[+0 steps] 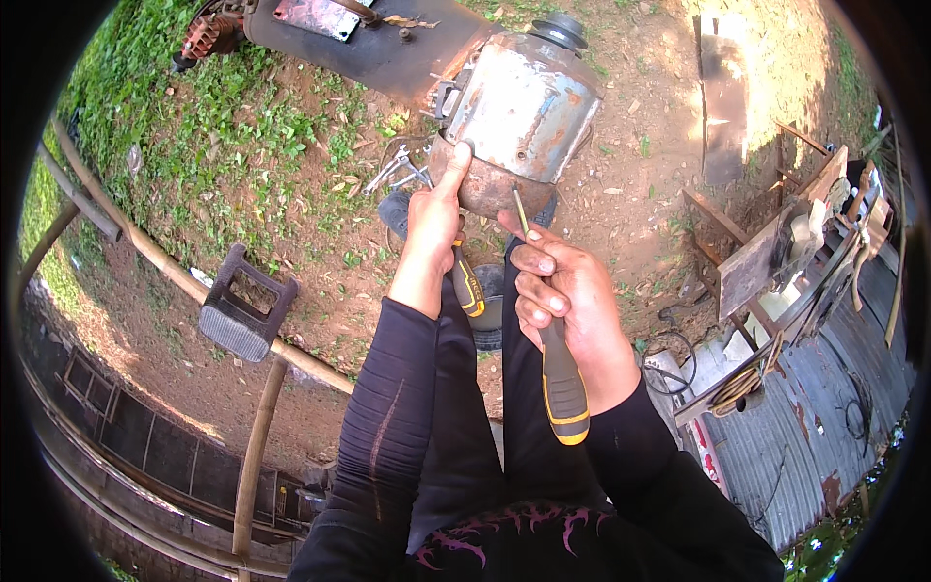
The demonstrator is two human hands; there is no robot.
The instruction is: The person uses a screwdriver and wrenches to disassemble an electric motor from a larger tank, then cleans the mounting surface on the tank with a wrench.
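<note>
In front of me sits an electric motor with worn grey paint, a rusty end cover towards me and a black pulley at its far end. My left hand rests its thumb on the cover's edge; its other fingers curl out of sight around a tool with a black-and-yellow handle, whose working end is hidden. My right hand grips a screwdriver by its shank and upper handle. The screwdriver's shank points up at the rusty cover; whether its tip touches is unclear.
Behind the motor lies a dark cylindrical tank. Several wrenches lie on the ground left of the motor. A dark plastic stool stands by a bamboo rail. Scrap boards and corrugated sheets fill the right side.
</note>
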